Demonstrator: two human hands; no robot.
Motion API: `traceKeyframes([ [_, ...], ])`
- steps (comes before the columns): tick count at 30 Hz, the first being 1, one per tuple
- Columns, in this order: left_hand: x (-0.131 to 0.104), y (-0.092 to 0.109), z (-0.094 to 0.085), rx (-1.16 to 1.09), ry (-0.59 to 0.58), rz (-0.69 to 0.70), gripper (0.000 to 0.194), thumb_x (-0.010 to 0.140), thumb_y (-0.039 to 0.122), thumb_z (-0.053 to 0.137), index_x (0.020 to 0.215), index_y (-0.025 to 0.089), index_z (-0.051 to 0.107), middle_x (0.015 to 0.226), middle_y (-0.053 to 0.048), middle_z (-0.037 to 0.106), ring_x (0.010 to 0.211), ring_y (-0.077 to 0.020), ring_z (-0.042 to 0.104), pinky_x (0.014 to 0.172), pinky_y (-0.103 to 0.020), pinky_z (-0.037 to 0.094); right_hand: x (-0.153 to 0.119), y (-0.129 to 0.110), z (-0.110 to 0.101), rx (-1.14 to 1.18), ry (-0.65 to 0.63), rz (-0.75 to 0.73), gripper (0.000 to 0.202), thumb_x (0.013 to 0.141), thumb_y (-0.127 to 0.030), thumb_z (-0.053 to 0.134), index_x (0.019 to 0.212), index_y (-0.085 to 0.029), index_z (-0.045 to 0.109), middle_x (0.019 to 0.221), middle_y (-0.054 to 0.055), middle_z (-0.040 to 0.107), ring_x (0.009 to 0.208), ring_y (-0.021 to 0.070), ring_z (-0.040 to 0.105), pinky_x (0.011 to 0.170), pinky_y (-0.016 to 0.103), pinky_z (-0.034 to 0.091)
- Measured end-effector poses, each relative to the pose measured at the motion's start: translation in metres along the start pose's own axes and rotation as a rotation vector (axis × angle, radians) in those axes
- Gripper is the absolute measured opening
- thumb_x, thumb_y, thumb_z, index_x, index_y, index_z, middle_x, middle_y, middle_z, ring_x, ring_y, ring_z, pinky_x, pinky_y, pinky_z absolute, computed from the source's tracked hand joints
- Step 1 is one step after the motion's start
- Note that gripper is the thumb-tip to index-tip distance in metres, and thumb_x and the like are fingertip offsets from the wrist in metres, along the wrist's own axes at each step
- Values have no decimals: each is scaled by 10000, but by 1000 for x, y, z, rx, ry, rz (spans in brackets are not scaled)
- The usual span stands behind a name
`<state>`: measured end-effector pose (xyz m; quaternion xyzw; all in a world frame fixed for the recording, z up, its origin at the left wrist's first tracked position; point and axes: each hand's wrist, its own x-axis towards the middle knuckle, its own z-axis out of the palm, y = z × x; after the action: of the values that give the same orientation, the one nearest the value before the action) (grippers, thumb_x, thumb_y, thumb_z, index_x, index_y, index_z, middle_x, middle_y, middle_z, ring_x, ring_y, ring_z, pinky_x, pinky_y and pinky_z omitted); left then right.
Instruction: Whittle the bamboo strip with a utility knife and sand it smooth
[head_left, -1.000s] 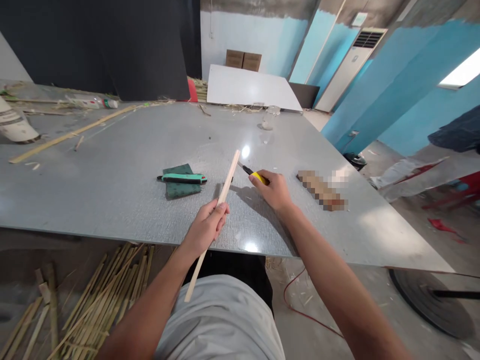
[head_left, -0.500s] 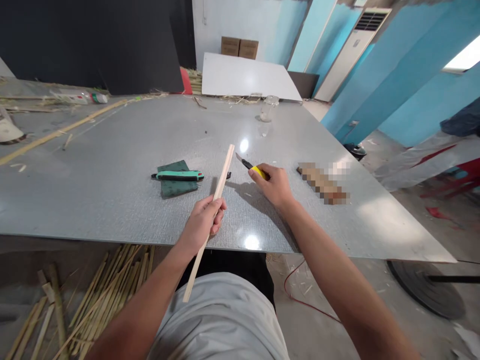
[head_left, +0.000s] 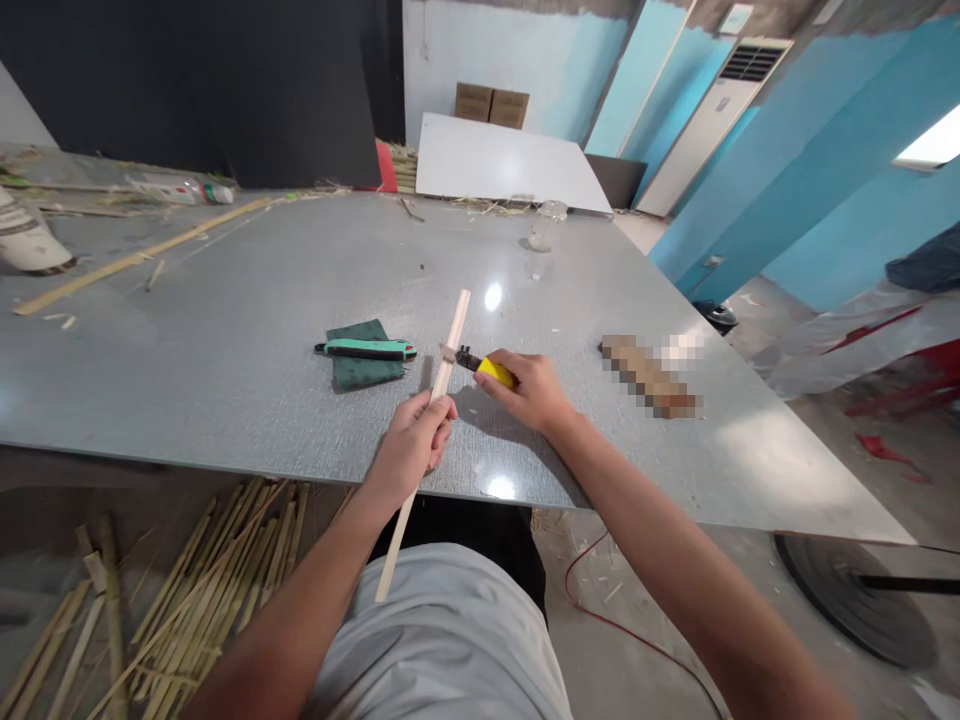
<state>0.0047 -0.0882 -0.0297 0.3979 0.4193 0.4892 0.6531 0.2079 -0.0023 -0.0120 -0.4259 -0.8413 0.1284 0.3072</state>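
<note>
My left hand is closed around a pale flat bamboo strip, which slants from my lap up over the table's front edge. In my right hand is a utility knife with a yellow handle and dark head. Its blade lies across the strip, a little above my left fingers. To the left, a green-and-black utility knife rests on a dark green piece of sandpaper or cloth; which of these I cannot tell.
The grey table carries a glass jar at the back and a pixelated brown piece on the right. A long bamboo strip lies at the left. Below are bamboo strips and a red cable.
My right hand has moved left and down, bringing the knife blade from beside the strip's tip onto the strip. The camera view has shifted slightly.
</note>
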Motion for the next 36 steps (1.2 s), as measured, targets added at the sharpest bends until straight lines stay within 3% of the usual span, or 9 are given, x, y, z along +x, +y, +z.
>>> traceKeyframes([
  [9, -1, -2, 0, 74, -5, 41, 428, 991, 601, 556, 838, 204, 517, 538, 94, 369, 393, -40, 272, 383, -154, 227, -2, -4, 4, -3, -11, -114, 399, 1018, -550, 505, 847, -194, 561, 615, -32, 480, 511, 96, 381, 556, 278, 268],
  [20, -2, 0, -4, 219, -104, -14, 397, 1016, 558, 517, 830, 208, 515, 545, 90, 367, 396, -47, 260, 360, -149, 231, 5, 7, -5, -58, 248, 227, 398, 1009, -571, 506, 806, -229, 487, 590, -31, 450, 516, 122, 357, 555, 306, 248],
  [26, -3, 0, -4, 176, -134, -22, 406, 1006, 568, 527, 829, 203, 518, 510, 96, 346, 382, -44, 230, 351, -148, 212, 8, 10, -11, -114, 306, 296, 393, 999, -564, 527, 805, -224, 508, 599, -25, 466, 533, 130, 346, 572, 317, 232],
  [29, -5, 2, -6, 160, -182, -66, 418, 994, 576, 553, 821, 197, 525, 501, 94, 365, 371, -38, 249, 352, -149, 211, 9, 23, -24, -84, 453, 374, 385, 1004, -530, 528, 776, -219, 521, 593, -24, 449, 548, 134, 353, 576, 314, 238],
  [32, -5, 5, -6, 23, -125, -84, 410, 965, 564, 605, 810, 198, 506, 499, 106, 353, 357, -25, 227, 355, -145, 190, 4, 37, -38, -39, 588, 388, 401, 999, -535, 537, 756, -217, 522, 599, -23, 448, 571, 135, 382, 592, 315, 262],
  [34, -4, 5, -6, -47, -81, -70, 410, 955, 562, 622, 811, 198, 502, 500, 113, 349, 350, -18, 218, 360, -143, 186, 1, 40, -41, 2, 587, 372, 419, 999, -553, 528, 753, -214, 529, 606, -20, 459, 578, 134, 398, 593, 316, 271],
  [36, -3, 4, -6, -40, -82, -57, 414, 956, 567, 628, 819, 193, 516, 508, 110, 367, 350, -15, 233, 364, -142, 189, -1, 37, -37, 38, 507, 348, 415, 990, -564, 528, 775, -210, 555, 602, -24, 455, 571, 133, 395, 582, 314, 271],
])
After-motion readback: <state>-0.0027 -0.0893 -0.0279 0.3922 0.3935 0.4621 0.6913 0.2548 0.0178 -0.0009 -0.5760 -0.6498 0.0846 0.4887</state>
